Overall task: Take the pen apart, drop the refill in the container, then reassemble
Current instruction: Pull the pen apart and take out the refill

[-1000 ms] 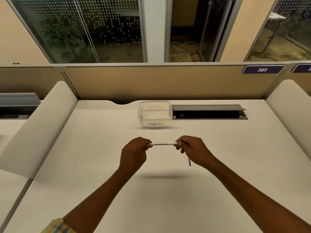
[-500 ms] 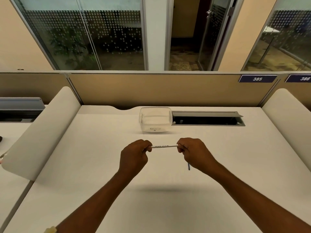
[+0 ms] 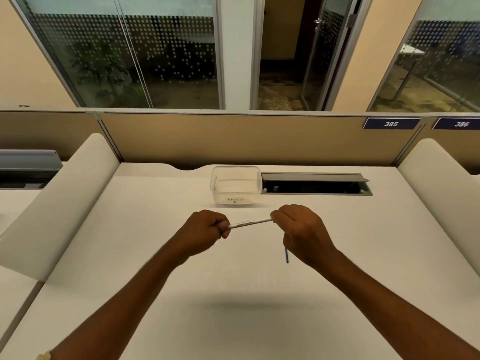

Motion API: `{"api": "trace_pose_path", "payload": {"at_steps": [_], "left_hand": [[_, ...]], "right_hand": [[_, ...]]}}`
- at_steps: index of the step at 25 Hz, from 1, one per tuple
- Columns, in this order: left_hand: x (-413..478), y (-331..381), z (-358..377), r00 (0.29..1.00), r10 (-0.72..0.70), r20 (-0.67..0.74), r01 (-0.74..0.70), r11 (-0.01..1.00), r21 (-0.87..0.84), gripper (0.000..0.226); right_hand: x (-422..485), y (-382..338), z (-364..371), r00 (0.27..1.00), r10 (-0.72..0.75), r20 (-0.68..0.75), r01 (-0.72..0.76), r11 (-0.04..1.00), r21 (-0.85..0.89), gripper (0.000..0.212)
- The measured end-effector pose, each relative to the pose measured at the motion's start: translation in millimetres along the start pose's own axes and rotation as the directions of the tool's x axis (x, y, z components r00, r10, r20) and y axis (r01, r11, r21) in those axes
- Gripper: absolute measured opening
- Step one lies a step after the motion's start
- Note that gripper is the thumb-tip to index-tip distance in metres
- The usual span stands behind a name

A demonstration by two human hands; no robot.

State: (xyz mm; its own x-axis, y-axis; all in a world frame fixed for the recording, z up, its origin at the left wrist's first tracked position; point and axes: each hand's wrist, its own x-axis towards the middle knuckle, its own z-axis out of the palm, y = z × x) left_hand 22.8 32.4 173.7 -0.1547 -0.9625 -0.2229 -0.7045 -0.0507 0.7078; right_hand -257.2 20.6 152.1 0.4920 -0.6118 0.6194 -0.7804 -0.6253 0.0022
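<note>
A thin white pen barrel (image 3: 250, 222) with printed text is held level above the desk, one end in each fist. My left hand (image 3: 201, 229) grips its left end and my right hand (image 3: 302, 231) grips its right end. A thin blue refill (image 3: 286, 255) sticks down out of the bottom of my right hand, its upper part hidden by the fingers. A clear plastic container (image 3: 235, 188) stands open on the white desk (image 3: 155, 255) just beyond the hands, and looks empty.
A grey cable hatch (image 3: 315, 184) with its lid raised lies right of the container. Rounded white dividers (image 3: 65, 201) flank the desk on both sides. A tan partition (image 3: 233, 139) closes off the back.
The hands have held the pen the same way throughout. Its right end has tipped slightly upward. The view has tilted, so everything sits a little lower in frame.
</note>
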Motion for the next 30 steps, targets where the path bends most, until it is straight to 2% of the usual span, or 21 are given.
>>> {"api": "trace_pose_path", "payload": {"at_steps": [2, 3, 4, 5, 6, 7, 9, 10, 12, 14, 17, 20, 22, 25, 27, 28, 30], "left_hand": [[-1, 1, -7, 0.990, -0.036, 0.133, 0.055, 0.988, -0.142, 0.042], [0, 2, -8, 0.995, -0.029, 0.099, 0.040, 0.993, -0.112, 0.041], [1, 2, -8, 1.000, 0.003, 0.001, -0.003, 1.000, -0.019, 0.039], [2, 2, -6, 0.992, 0.059, -0.112, -0.047, 0.992, 0.113, 0.036], [1, 2, -4, 0.972, 0.112, -0.205, -0.063, 0.971, 0.231, 0.033], [0, 3, -2, 0.951, 0.156, -0.269, -0.067, 0.947, 0.313, 0.030], [-2, 0, 2, 0.918, 0.225, -0.325, -0.093, 0.922, 0.376, 0.027], [-3, -2, 4, 0.907, 0.255, -0.336, -0.114, 0.915, 0.388, 0.026], [-7, -5, 9, 0.890, 0.291, -0.350, -0.139, 0.906, 0.400, 0.026], [-10, -4, 14, 0.890, 0.269, -0.368, -0.119, 0.916, 0.383, 0.024], [-11, 0, 18, 0.908, 0.187, -0.374, -0.056, 0.941, 0.334, 0.023], [-10, 4, 17, 0.938, 0.102, -0.333, -0.006, 0.961, 0.277, 0.028], [-9, 6, 15, 0.948, 0.085, -0.307, -0.009, 0.970, 0.242, 0.032], [-10, 6, 12, 0.949, 0.088, -0.303, -0.023, 0.977, 0.210, 0.033], [-11, 6, 10, 0.942, 0.094, -0.323, -0.014, 0.971, 0.241, 0.033], [-11, 6, 9, 0.939, 0.103, -0.329, -0.015, 0.966, 0.259, 0.032], [-13, 5, 9, 0.935, 0.122, -0.334, -0.027, 0.961, 0.275, 0.030]], "right_hand": [[0, 0, -3, 1.000, -0.026, 0.013, 0.027, 0.999, -0.037, 0.029], [0, -2, -3, 0.998, -0.003, 0.064, 0.004, 1.000, -0.014, 0.029], [0, -5, -2, 0.987, 0.056, 0.150, -0.063, 0.997, 0.040, 0.027], [3, -8, -3, 0.949, 0.142, 0.283, -0.192, 0.969, 0.157, 0.025], [6, -8, -5, 0.869, 0.219, 0.443, -0.369, 0.884, 0.287, 0.023], [9, -6, -5, 0.760, 0.257, 0.597, -0.548, 0.747, 0.376, 0.024], [17, 0, -9, 0.598, 0.245, 0.763, -0.751, 0.505, 0.426, 0.032], [20, 3, -11, 0.539, 0.219, 0.814, -0.799, 0.440, 0.410, 0.034], [22, 4, -15, 0.469, 0.188, 0.863, -0.834, 0.417, 0.362, 0.036], [21, 0, -14, 0.513, 0.266, 0.816, -0.801, 0.490, 0.344, 0.037], [16, -8, -9, 0.704, 0.351, 0.617, -0.643, 0.684, 0.344, 0.036], [5, -13, -6, 0.889, 0.277, 0.365, -0.394, 0.869, 0.299, 0.026], [-1, -12, -7, 0.957, 0.200, 0.212, -0.251, 0.936, 0.248, 0.027], [-3, -11, -10, 0.980, 0.123, 0.155, -0.155, 0.964, 0.217, 0.022], [2, -9, -13, 0.958, 0.172, 0.231, -0.243, 0.914, 0.325, 0.014], [7, -7, -14, 0.914, 0.226, 0.336, -0.356, 0.846, 0.398, 0.014], [15, -2, -19, 0.749, 0.278, 0.601, -0.604, 0.660, 0.446, 0.022]]}}
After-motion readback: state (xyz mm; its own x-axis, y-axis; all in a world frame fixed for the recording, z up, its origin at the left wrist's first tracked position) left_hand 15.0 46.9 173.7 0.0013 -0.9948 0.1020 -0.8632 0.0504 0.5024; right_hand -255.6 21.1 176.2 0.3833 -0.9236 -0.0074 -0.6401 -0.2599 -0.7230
